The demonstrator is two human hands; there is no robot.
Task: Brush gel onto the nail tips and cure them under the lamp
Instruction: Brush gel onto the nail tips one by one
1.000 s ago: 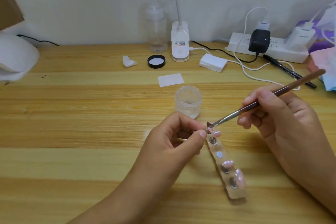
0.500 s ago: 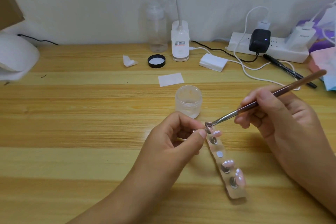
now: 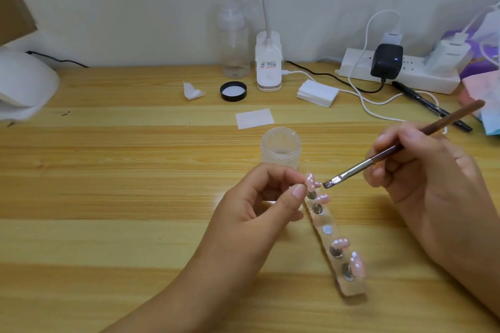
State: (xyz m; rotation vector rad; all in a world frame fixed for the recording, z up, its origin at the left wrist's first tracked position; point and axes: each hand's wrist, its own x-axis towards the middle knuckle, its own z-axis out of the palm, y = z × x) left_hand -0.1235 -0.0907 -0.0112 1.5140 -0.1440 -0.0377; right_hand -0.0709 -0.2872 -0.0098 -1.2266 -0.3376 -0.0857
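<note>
1. Only the head view here. Your left hand (image 3: 259,213) is curled in, thumb and forefinger pinching a pink nail tip (image 3: 309,180) with white dots, right at the top end of the clear holder strip (image 3: 351,289).
2. Your right hand (image 3: 422,167) has its fingers closed round the brush (image 3: 351,170), pen-style, with the wooden handle slanting up and off to the right.
3. The bristles sit just beside the right edge of that pinched tip. Honestly can't tell if they're actually touching it.
4. The strip lies on the wooden table (image 3: 108,170), running from your left fingers down and to the right. There's a second tip (image 3: 322,199) just below the pinched one, then a bare metal disc (image 3: 327,230), then a third tip (image 3: 341,243) and a fourth tip (image 3: 357,265) near the bottom end.
5. The gel jar (image 3: 280,147) stands lidless just behind your left hand.
6. The white curing lamp (image 3: 24,84) is way over at the table's left edge, partly cut off, well apart from both hands.
7. Further back there's a small paper square (image 3: 254,118), a black lid (image 3: 233,91), a clear bottle (image 3: 234,43) and a white lamp base (image 3: 268,62).
8. Back right you've got a stack of white pads (image 3: 318,92), a power strip (image 3: 397,73) with a black adapter (image 3: 386,61), and a black pen (image 3: 430,105).
</note>
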